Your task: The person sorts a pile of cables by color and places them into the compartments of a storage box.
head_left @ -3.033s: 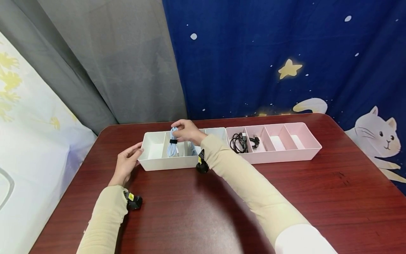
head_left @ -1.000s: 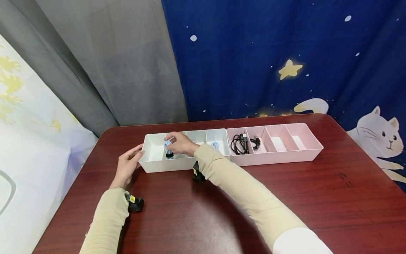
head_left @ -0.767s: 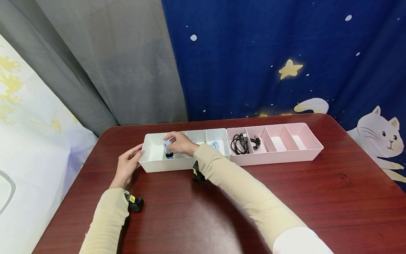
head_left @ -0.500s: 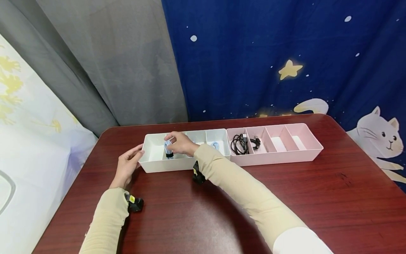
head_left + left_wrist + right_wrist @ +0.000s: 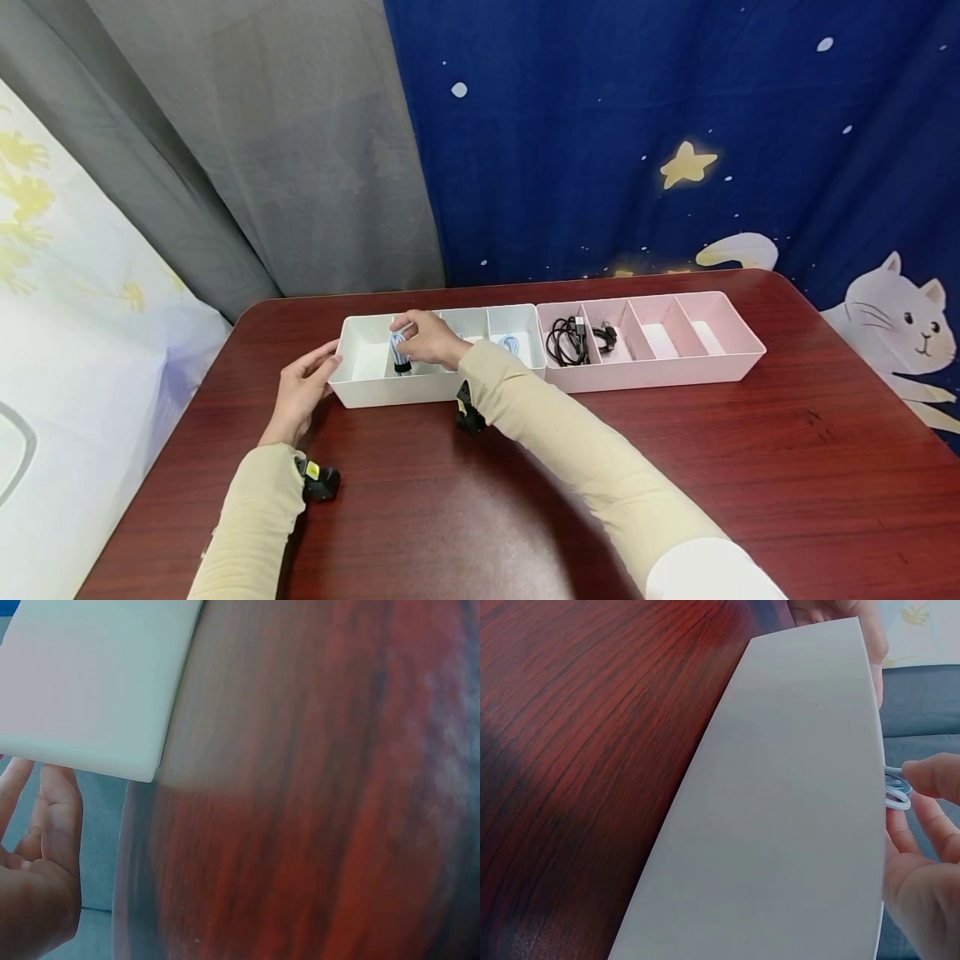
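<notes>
My right hand point(image 5: 431, 340) pinches a coiled light blue cable point(image 5: 397, 343) bound with a black strap, down in the second compartment from the left of a white divided box point(image 5: 412, 390). In the right wrist view, loops of that cable point(image 5: 897, 789) show past the box wall, near the thumb and fingers. My left hand point(image 5: 296, 392) touches the left end of the white box with fairly straight fingers. The left wrist view has its fingers point(image 5: 61, 817) against the end wall. Another light blue cable point(image 5: 509, 343) lies in the rightmost compartment. The third compartment is partly hidden behind my right hand.
A pink divided box point(image 5: 660, 371) stands end to end with the white one. Black cables point(image 5: 567, 340) lie in its first compartment, and a smaller black cable point(image 5: 604, 337) in its second. Both boxes sit near the back edge of the brown table point(image 5: 420, 508), before curtains.
Since the earliest frame, my right hand has lowered the cable into the second compartment, shifting slightly left. Over the last second both hands have stayed almost still.
</notes>
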`<state>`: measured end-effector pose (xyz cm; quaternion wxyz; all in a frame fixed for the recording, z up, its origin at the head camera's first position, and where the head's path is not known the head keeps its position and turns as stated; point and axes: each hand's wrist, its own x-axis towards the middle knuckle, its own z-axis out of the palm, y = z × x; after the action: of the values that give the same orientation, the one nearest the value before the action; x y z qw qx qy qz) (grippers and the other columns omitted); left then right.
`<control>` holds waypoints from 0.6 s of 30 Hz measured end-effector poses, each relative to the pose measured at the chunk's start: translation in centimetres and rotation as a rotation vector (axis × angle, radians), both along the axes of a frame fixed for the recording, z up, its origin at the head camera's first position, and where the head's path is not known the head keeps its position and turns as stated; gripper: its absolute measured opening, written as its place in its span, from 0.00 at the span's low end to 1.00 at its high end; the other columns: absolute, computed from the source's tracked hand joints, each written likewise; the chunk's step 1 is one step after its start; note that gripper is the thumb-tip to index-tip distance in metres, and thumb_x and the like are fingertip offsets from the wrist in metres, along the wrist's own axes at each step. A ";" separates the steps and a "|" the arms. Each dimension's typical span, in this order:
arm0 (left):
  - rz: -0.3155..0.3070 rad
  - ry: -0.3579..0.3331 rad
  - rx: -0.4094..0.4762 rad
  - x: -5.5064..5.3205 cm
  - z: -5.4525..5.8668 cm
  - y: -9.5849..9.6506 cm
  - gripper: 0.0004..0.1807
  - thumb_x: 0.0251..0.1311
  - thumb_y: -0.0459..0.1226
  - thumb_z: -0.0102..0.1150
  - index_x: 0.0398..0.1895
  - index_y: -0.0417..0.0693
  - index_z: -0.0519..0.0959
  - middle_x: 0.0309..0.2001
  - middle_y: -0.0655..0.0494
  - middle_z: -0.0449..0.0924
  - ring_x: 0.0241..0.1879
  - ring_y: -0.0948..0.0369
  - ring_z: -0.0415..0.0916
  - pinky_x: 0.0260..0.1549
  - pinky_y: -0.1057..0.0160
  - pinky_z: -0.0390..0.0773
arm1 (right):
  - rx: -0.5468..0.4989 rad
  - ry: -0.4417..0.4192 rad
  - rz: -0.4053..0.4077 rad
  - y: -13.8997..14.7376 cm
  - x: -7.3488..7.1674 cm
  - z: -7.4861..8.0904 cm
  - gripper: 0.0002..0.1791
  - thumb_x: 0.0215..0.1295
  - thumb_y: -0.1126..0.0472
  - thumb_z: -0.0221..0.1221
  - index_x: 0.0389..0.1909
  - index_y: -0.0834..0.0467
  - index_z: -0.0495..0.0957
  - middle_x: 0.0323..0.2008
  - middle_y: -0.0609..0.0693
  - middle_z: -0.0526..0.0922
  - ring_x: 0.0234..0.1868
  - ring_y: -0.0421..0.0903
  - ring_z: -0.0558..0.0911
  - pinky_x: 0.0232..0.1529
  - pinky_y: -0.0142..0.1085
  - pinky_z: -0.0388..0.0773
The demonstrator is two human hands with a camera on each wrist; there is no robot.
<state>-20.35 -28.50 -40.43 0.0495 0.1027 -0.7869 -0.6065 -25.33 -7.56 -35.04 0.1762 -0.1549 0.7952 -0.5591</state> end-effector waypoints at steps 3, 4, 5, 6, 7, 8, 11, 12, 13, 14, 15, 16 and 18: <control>0.001 0.001 0.009 0.0 0.0 0.0 0.26 0.56 0.48 0.55 0.58 0.52 0.70 0.37 0.67 0.73 0.32 0.70 0.71 0.28 0.72 0.73 | 0.001 0.003 0.003 0.0 0.0 0.0 0.15 0.55 0.72 0.56 0.45 0.64 0.72 0.36 0.54 0.71 0.32 0.45 0.74 0.31 0.31 0.76; 0.002 0.001 0.011 0.0 0.0 0.0 0.26 0.56 0.48 0.55 0.58 0.52 0.70 0.37 0.67 0.73 0.32 0.70 0.71 0.28 0.73 0.73 | -0.001 0.003 0.003 0.0 0.1 0.0 0.15 0.55 0.72 0.56 0.45 0.64 0.72 0.36 0.54 0.71 0.32 0.45 0.74 0.31 0.31 0.76; 0.003 0.001 0.011 0.0 0.0 0.1 0.26 0.56 0.48 0.55 0.58 0.52 0.70 0.38 0.67 0.73 0.32 0.71 0.71 0.28 0.73 0.73 | -0.006 0.003 0.003 0.1 0.1 0.0 0.15 0.55 0.72 0.56 0.45 0.64 0.72 0.36 0.55 0.72 0.32 0.45 0.74 0.31 0.31 0.76; 0.003 0.000 0.013 0.0 0.0 0.1 0.26 0.56 0.48 0.55 0.58 0.52 0.70 0.38 0.67 0.73 0.32 0.71 0.71 0.28 0.73 0.73 | -0.008 0.002 0.003 0.1 0.1 0.0 0.15 0.55 0.72 0.56 0.45 0.64 0.72 0.36 0.55 0.72 0.33 0.45 0.74 0.32 0.31 0.76; 0.004 0.000 0.011 0.0 0.0 0.1 0.26 0.56 0.48 0.55 0.58 0.52 0.70 0.38 0.67 0.73 0.32 0.71 0.71 0.28 0.73 0.73 | -0.010 0.002 0.004 0.1 0.1 0.0 0.15 0.55 0.72 0.56 0.45 0.64 0.72 0.36 0.55 0.72 0.33 0.45 0.74 0.32 0.31 0.76; 0.005 0.001 0.008 0.0 0.0 0.1 0.26 0.56 0.48 0.55 0.58 0.52 0.70 0.38 0.67 0.73 0.32 0.71 0.71 0.28 0.73 0.73 | -0.011 0.002 0.004 0.1 0.1 0.1 0.15 0.55 0.72 0.56 0.46 0.64 0.72 0.37 0.55 0.72 0.33 0.45 0.74 0.32 0.31 0.76; 0.008 0.001 0.003 -0.1 0.0 0.1 0.25 0.56 0.48 0.55 0.58 0.52 0.70 0.38 0.67 0.73 0.32 0.70 0.71 0.27 0.73 0.73 | -0.013 -0.003 0.007 0.2 0.1 0.1 0.16 0.55 0.72 0.56 0.46 0.64 0.72 0.37 0.55 0.71 0.33 0.45 0.74 0.32 0.31 0.76; 0.008 0.000 0.001 -0.1 0.0 0.1 0.25 0.56 0.48 0.55 0.58 0.52 0.70 0.38 0.67 0.73 0.32 0.70 0.71 0.27 0.72 0.73 | -0.015 -0.006 0.008 0.2 0.2 0.1 0.16 0.55 0.72 0.56 0.46 0.64 0.72 0.36 0.54 0.71 0.33 0.45 0.74 0.32 0.31 0.76; 0.009 0.000 -0.001 -0.1 0.0 0.1 0.25 0.56 0.48 0.55 0.58 0.52 0.70 0.38 0.67 0.73 0.32 0.70 0.71 0.27 0.72 0.72 | -0.016 -0.007 0.009 0.2 0.2 0.2 0.16 0.55 0.72 0.56 0.46 0.64 0.72 0.36 0.54 0.71 0.32 0.45 0.74 0.32 0.31 0.76; 0.008 0.000 0.001 -0.1 0.0 0.1 0.25 0.56 0.48 0.55 0.58 0.52 0.70 0.38 0.67 0.73 0.32 0.70 0.71 0.28 0.72 0.73 | -0.018 -0.009 0.011 0.2 0.2 0.2 0.16 0.55 0.71 0.56 0.46 0.64 0.72 0.36 0.54 0.71 0.32 0.45 0.75 0.32 0.31 0.76; 0.007 0.000 0.003 -0.1 0.0 0.1 0.25 0.56 0.48 0.55 0.58 0.52 0.70 0.38 0.67 0.73 0.32 0.70 0.71 0.28 0.72 0.73 | -0.021 -0.011 0.014 0.2 0.2 0.2 0.16 0.55 0.71 0.56 0.46 0.64 0.72 0.36 0.54 0.71 0.33 0.45 0.75 0.32 0.31 0.76; 0.006 0.000 0.003 -0.1 0.0 0.1 0.26 0.56 0.48 0.55 0.58 0.52 0.70 0.38 0.67 0.73 0.33 0.71 0.71 0.28 0.72 0.73 | -0.023 -0.013 0.017 0.3 0.3 0.2 0.16 0.55 0.71 0.57 0.47 0.64 0.72 0.37 0.54 0.71 0.33 0.45 0.75 0.33 0.31 0.76; 0.003 0.001 0.005 0.0 0.0 0.0 0.26 0.56 0.48 0.55 0.58 0.52 0.70 0.38 0.67 0.73 0.33 0.71 0.71 0.28 0.73 0.73 | -0.031 -0.016 0.021 0.3 0.4 0.2 0.17 0.55 0.71 0.57 0.47 0.64 0.72 0.37 0.54 0.72 0.34 0.46 0.75 0.33 0.31 0.76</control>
<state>-20.37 -28.46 -40.45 0.0503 0.1036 -0.7852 -0.6084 -24.97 -7.28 -34.84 0.1859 -0.1617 0.7834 -0.5707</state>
